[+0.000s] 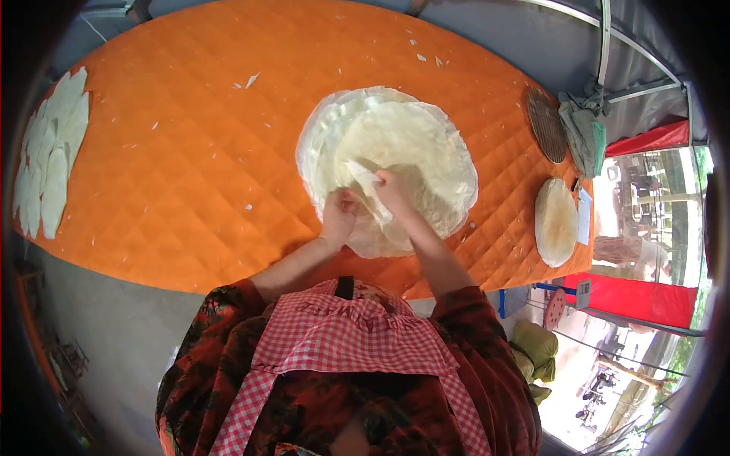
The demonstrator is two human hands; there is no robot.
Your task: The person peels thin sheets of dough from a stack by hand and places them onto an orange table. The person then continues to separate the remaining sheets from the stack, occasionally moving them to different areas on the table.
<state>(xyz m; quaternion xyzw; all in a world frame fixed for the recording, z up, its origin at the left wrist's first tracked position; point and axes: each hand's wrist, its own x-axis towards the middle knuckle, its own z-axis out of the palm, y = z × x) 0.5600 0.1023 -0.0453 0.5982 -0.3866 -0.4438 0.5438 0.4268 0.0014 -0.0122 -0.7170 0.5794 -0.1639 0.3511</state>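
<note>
A stack of thin, pale round flatbreads (441, 137) lies on the orange quilted table cover (213, 167), in front of my body. Over its near half, my right hand (393, 193) is closed on a folded piece of flatbread (362, 178) that sticks up in a narrow, pointed shape. Just to the left, my left hand (339, 216) has its fingers curled together at the near left part of the stack, by the lower edge of that folded piece. What lies between the left fingertips is too small to make out.
Folded flatbread pieces (53, 152) lie in a pile at the far left. On the right are another round flatbread stack (556, 223), a dark ridged round mat (547, 125) and a grey-green cloth (582, 133). Small white scraps (252, 80) dot the cover.
</note>
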